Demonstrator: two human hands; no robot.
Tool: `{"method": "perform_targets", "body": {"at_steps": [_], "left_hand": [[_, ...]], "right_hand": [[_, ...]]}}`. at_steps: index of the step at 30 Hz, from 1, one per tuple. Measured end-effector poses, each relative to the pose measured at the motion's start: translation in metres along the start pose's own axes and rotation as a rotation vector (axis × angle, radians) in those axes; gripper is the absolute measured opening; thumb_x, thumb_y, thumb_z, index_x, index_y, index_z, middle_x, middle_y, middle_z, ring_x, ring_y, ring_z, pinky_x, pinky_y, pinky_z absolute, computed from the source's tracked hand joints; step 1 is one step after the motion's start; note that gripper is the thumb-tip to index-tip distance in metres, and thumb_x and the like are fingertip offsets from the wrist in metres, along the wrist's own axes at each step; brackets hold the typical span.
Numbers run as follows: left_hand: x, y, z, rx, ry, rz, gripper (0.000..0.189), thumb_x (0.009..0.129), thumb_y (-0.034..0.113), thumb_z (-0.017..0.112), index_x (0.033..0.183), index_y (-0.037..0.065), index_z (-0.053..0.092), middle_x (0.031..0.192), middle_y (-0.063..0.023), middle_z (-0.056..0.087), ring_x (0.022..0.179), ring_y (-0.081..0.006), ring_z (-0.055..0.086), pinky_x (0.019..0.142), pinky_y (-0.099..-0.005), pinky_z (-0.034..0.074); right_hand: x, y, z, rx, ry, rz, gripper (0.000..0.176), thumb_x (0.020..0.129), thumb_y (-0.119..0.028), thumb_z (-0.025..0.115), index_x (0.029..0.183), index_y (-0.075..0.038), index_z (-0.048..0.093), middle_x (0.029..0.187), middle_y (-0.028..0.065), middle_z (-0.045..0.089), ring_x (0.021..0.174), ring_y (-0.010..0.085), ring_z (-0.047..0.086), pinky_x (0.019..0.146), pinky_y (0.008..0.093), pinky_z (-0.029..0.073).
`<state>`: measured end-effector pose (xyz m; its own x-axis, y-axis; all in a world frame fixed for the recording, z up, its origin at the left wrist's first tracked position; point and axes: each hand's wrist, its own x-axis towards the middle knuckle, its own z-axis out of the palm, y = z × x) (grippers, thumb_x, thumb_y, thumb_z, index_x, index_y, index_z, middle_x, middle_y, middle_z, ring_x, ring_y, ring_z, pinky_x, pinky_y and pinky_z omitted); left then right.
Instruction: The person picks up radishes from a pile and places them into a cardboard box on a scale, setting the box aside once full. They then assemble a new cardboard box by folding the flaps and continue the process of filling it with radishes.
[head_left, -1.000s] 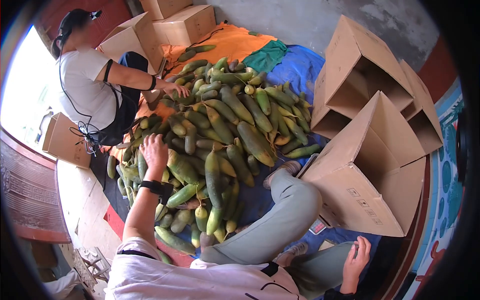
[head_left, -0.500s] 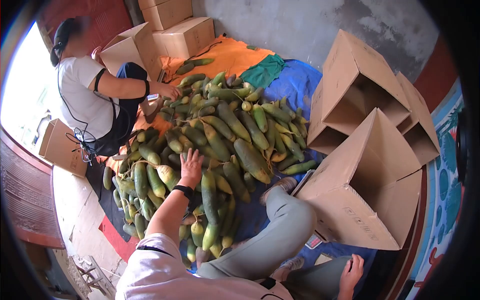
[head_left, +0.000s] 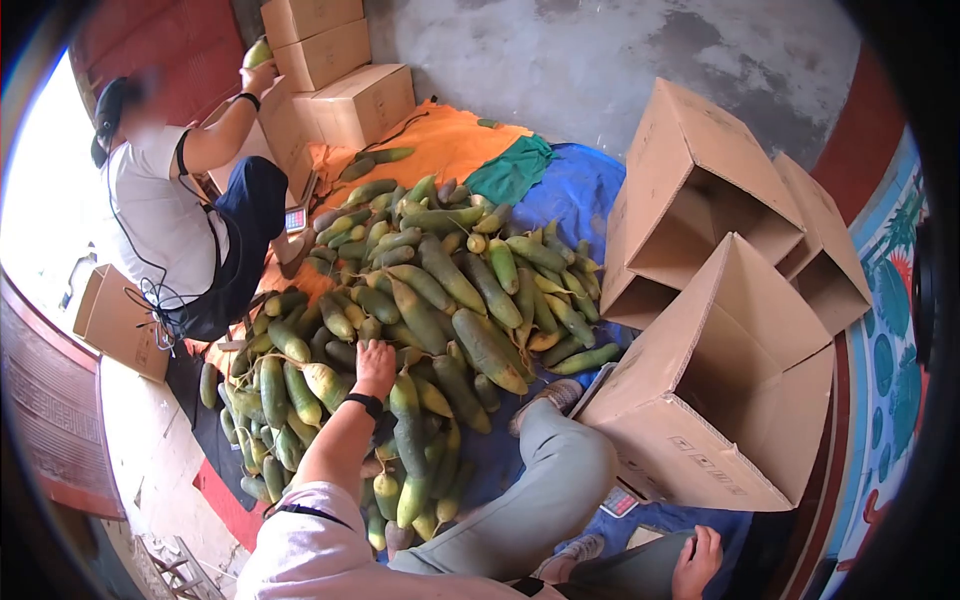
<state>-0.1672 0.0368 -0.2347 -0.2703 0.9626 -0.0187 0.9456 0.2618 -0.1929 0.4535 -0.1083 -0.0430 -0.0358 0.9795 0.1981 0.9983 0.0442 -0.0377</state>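
My left hand (head_left: 375,370) reaches into a big heap of long green radishes (head_left: 486,350). Its fingers bend down together over a radish in the middle of the heap, and the fingertips are partly hidden. Just right of that wrist lies a long dark green radish (head_left: 408,440) with a paler end. My right hand (head_left: 698,563) rests by my leg at the lower right, fingers loosely bent and apart, holding nothing. Beside my knee a large open cardboard box (head_left: 690,440) lies tilted, its opening facing right, with a small scale display (head_left: 619,502) showing below it.
A co-worker (head_left: 180,200) crouches at the left, lifting a radish (head_left: 257,52) above an open box. Further boxes (head_left: 355,103) are stacked at the back wall, and several open boxes (head_left: 712,180) stand at the right. Orange and blue sheets (head_left: 575,190) lie under the heap.
My left hand has gone from spread fingers above the heap to bent fingers down on it. The co-worker's hand has risen from the heap with a radish. My view has shifted slightly.
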Motion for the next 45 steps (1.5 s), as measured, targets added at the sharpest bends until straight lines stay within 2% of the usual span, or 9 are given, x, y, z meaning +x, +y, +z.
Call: {"method": "perform_targets", "body": {"at_steps": [3,5,11,14,20,29,36,42,45], "left_hand": [[-0.012,-0.003,-0.013,-0.123,-0.101,-0.113,0.021,0.079,0.02,0.058,0.097,0.009,0.06,0.1,-0.01,0.064,0.104,-0.0268,0.057,0.097,-0.0464,0.034],[-0.022,-0.006,-0.038,-0.293,-0.25,-0.306,0.031,0.077,0.03,0.064,0.099,0.008,0.059,0.106,-0.0128,0.064,0.105,-0.0278,0.06,0.096,-0.0456,0.036],[-0.065,-0.034,-0.039,-1.286,0.048,-0.46,0.038,0.081,0.031,0.066,0.095,-0.003,0.056,0.081,-0.0122,0.061,0.059,-0.018,0.06,0.054,-0.0307,0.049],[-0.093,-0.015,-0.1,-1.48,0.024,-0.523,0.037,0.089,0.032,0.059,0.105,-0.001,0.054,0.089,-0.0062,0.061,0.061,-0.0142,0.06,0.058,-0.0267,0.048],[-0.126,0.041,-0.216,-1.855,-0.072,0.079,0.045,0.093,0.037,0.052,0.113,-0.003,0.055,0.093,-0.0055,0.062,0.074,-0.0134,0.057,0.07,-0.0273,0.047],[-0.166,0.146,-0.312,-1.666,-0.829,0.796,0.04,0.097,0.028,0.048,0.124,-0.002,0.051,0.107,-0.0074,0.06,0.094,-0.0138,0.055,0.078,-0.0273,0.047],[-0.171,0.19,-0.309,-1.63,-0.809,0.814,0.042,0.099,0.035,0.043,0.121,0.001,0.053,0.108,-0.0055,0.057,0.094,-0.0128,0.054,0.076,-0.0267,0.048],[-0.167,0.209,-0.311,-1.808,-0.817,0.935,0.043,0.1,0.036,0.04,0.121,-0.001,0.05,0.101,-0.0055,0.058,0.091,-0.0119,0.053,0.082,-0.0257,0.044],[-0.162,0.218,-0.303,-1.753,-0.564,0.95,0.042,0.1,0.032,0.037,0.12,-0.002,0.049,0.098,-0.0086,0.06,0.086,-0.0146,0.056,0.081,-0.0294,0.045]], "right_hand": [[-0.004,0.001,0.0,0.012,0.035,-0.039,0.024,0.091,-0.021,0.055,0.106,-0.005,0.064,0.107,0.0151,0.061,0.095,0.0326,0.059,0.082,0.042,0.047],[-0.007,0.007,0.011,0.187,0.091,-0.046,0.028,0.077,0.0,0.058,0.105,0.0,0.058,0.105,0.0171,0.057,0.095,0.0357,0.056,0.082,0.0424,0.045],[-0.005,0.004,0.011,0.223,0.14,-0.031,0.024,0.075,0.0,0.06,0.099,-0.001,0.059,0.101,0.0153,0.057,0.089,0.0344,0.057,0.079,0.0423,0.045],[-0.004,0.003,0.007,0.3,0.11,-0.031,0.026,0.078,-0.001,0.06,0.104,-0.001,0.059,0.104,0.0151,0.058,0.091,0.0329,0.059,0.079,0.0403,0.048],[0.017,-0.059,-0.055,0.35,0.342,-0.275,0.031,0.071,-0.006,0.068,0.102,-0.005,0.062,0.103,0.0109,0.061,0.085,0.0297,0.06,0.074,0.04,0.05],[0.024,-0.105,-0.127,0.403,0.418,-0.566,0.052,0.072,-0.032,0.074,0.113,-0.005,0.057,0.11,0.0137,0.058,0.09,0.0303,0.06,0.076,0.04,0.05],[-0.006,-0.081,-0.108,0.519,0.095,-0.315,0.032,0.075,-0.024,0.073,0.099,-0.006,0.06,0.084,0.0092,0.057,0.072,0.0278,0.059,0.065,0.0372,0.05],[-0.006,-0.074,-0.118,0.84,0.152,-0.292,0.008,0.082,-0.003,0.064,0.087,0.0,0.059,0.078,0.0112,0.059,0.065,0.0279,0.06,0.058,0.0343,0.049],[0.009,-0.079,-0.143,0.867,0.338,-0.186,0.007,0.089,-0.004,0.053,0.086,0.002,0.057,0.079,0.0128,0.059,0.064,0.0213,0.058,0.059,0.0314,0.047]]}}
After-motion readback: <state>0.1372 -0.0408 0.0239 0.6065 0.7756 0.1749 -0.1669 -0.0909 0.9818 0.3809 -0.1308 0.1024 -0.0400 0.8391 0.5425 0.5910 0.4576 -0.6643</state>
